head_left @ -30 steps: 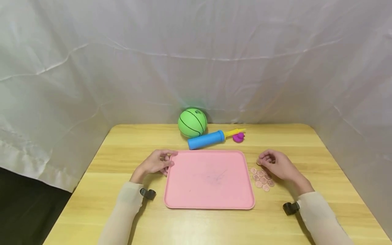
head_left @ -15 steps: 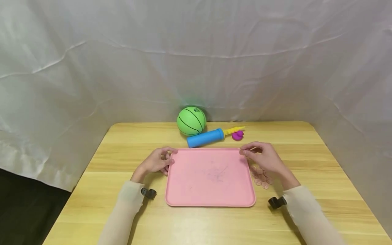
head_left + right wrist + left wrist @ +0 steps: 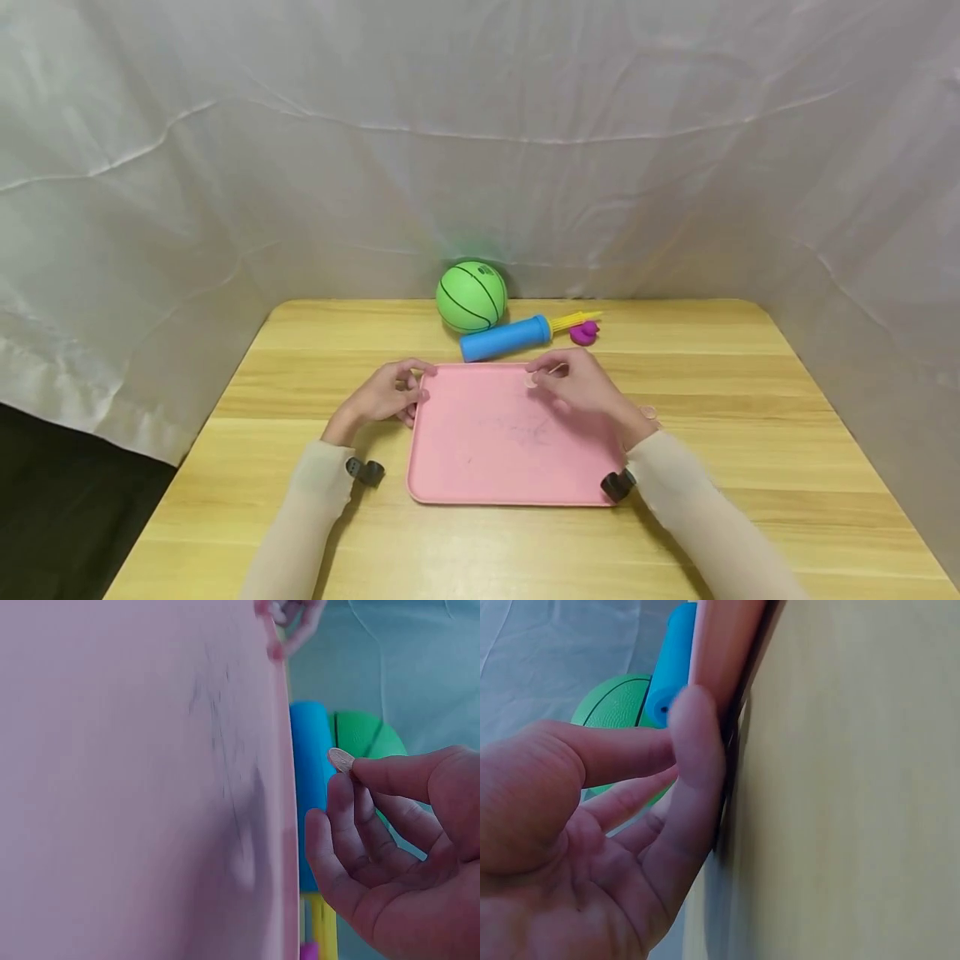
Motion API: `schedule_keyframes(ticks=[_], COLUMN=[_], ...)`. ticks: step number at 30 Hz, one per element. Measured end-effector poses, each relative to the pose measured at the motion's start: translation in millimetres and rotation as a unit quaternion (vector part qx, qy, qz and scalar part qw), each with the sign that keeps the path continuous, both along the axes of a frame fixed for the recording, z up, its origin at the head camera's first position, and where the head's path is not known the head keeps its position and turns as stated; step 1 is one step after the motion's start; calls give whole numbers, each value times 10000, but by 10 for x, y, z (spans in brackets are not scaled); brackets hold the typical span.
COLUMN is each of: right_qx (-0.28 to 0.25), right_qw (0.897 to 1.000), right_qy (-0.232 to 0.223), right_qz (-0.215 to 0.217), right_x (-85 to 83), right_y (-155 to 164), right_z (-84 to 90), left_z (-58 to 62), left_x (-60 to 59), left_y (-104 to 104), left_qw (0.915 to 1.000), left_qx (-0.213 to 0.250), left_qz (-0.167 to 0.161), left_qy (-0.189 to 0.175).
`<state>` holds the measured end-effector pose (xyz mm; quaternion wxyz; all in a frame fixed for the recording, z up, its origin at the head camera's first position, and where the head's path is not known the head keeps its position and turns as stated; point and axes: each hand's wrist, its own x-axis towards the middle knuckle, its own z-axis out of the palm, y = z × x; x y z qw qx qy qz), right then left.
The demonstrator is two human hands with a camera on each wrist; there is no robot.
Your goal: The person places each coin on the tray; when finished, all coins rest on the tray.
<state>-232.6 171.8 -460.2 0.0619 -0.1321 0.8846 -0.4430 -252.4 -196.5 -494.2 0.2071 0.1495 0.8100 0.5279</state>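
A pink tray (image 3: 472, 467) lies flat on the wooden table. My left hand (image 3: 384, 393) holds its far left corner, thumb and fingers about the rim; in the left wrist view the fingers (image 3: 694, 757) bend against the tray's edge. Over the far part of the tray hovers my right hand (image 3: 581, 383), pinching a copper-coloured coin (image 3: 341, 760) between thumb and fingertips. The coin is apart from the tray surface. More coins (image 3: 648, 412) lie to the right of the tray, mostly hidden by the right wrist and sleeve.
Behind the tray lie a blue hand pump (image 3: 506, 338) with a yellow nozzle (image 3: 576, 321) and a purple rubber duck (image 3: 584, 332). A green ball (image 3: 472, 297) with black lines sits at the back against the grey curtain (image 3: 480, 150).
My right hand has carried the coin leftward from the coin pile, past the tray's right rim, to above the tray. The left hand has stayed at the tray's corner.
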Motion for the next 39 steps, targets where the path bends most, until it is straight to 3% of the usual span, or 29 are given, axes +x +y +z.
schedule_keyframes(ticks=[10, 21, 31, 39], right_qx=[-67, -12, 48, 275], right_qw=[9988, 9970, 9958, 9966], right_qy=[-415, -295, -236, -133], right_qz=[244, 717, 878, 767], right_x=[-100, -80, -103, -78], right_y=[-459, -919, -1100, -1185], right_z=[-22, -143, -199, -181], left_z=[-3, -41, -54, -16], left_x=[-35, -38, -41, -34], left_y=[-24, -23, -42, -58], left_qw=[9996, 9996, 9994, 9989], left_qx=[85, 110, 170, 212], left_qz=[-237, -179, -176, -217], left_qy=[-87, -161, -243, -345])
